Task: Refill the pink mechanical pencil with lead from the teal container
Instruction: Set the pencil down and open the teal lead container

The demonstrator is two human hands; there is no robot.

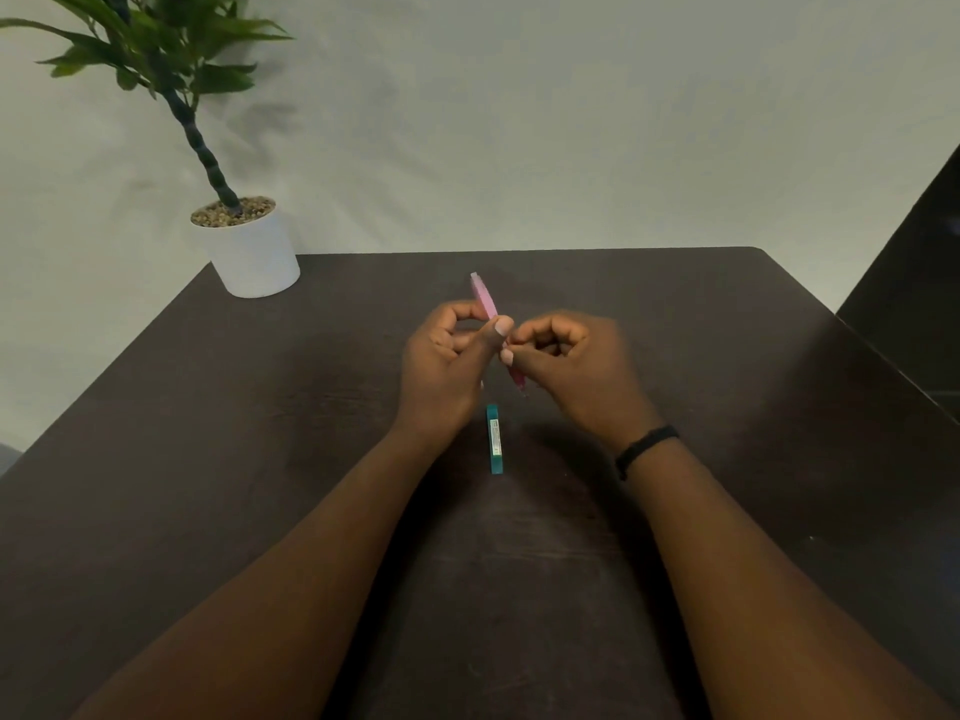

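Observation:
The pink mechanical pencil (484,296) is held above the dark table, its white-capped end pointing away from me and its tip toward me. My left hand (447,366) grips its middle between thumb and fingers. My right hand (576,366) pinches the lower part near the tip, fingers curled. The teal lead container (494,439) lies flat on the table just below the hands, lengthwise toward me, touched by neither hand. Whether it is open I cannot tell.
A white pot (249,252) with a green plant stands at the table's far left corner. The dark wooden table (208,459) ends at a pale wall behind. A black band circles my right wrist (647,446).

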